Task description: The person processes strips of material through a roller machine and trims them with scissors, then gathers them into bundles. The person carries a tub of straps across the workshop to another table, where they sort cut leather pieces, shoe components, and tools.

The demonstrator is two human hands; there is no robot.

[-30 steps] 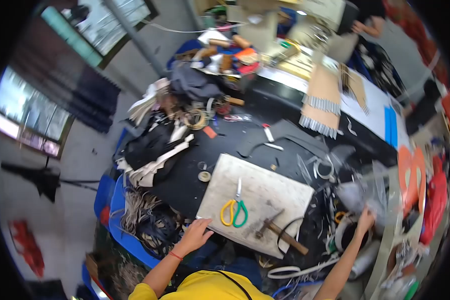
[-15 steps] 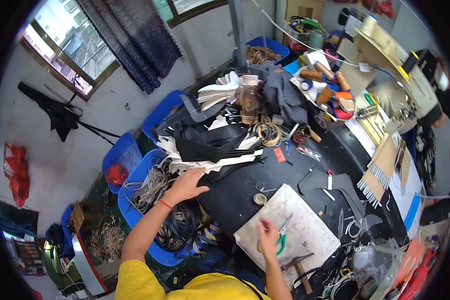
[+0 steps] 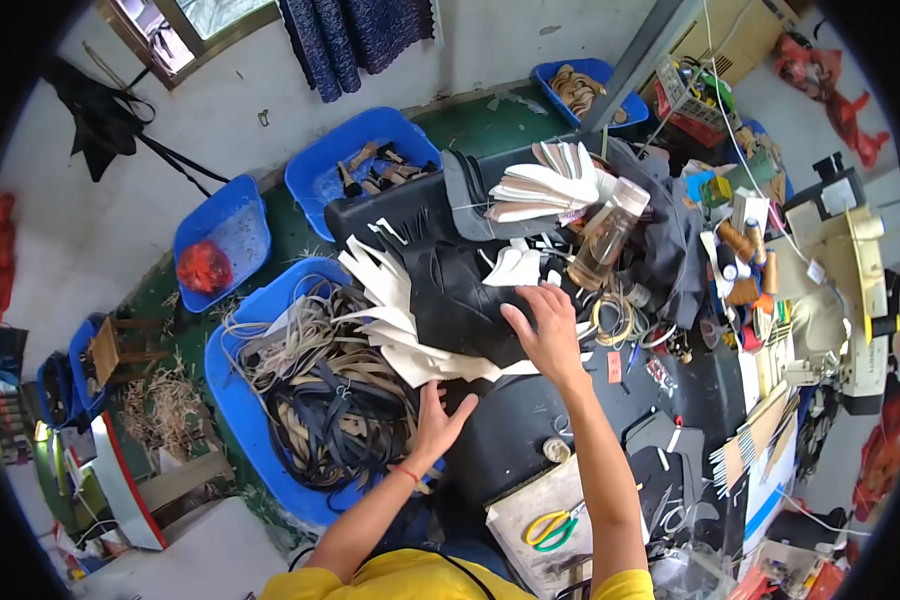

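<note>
My left hand (image 3: 438, 428) is open, thumb spread, its fingertips at the near edge of a fanned stack of white cut pieces (image 3: 390, 310). My right hand (image 3: 552, 338) is open too, reaching over the black sheet material (image 3: 460, 305) that lies on those pieces. Whether its fingertips touch the black material I cannot tell. Scissors (image 3: 552, 528) with yellow and green handles lie on the pale board (image 3: 510, 510), partly hidden by my right forearm. Beyond the right hand are a small white piece (image 3: 513, 266) and a clear bottle (image 3: 610, 235).
A blue tub (image 3: 232, 400) full of straps stands left of the black table (image 3: 500, 430). More blue tubs (image 3: 305, 190) sit on the floor behind. Thread spools (image 3: 745, 260) and a sewing machine (image 3: 865, 270) are at the right. A round tin (image 3: 556, 450) stands near the board.
My right hand has left the scissors and moved forward over the black material. My left hand stays by the stack's near edge. The view has turned toward the stack and tubs.
</note>
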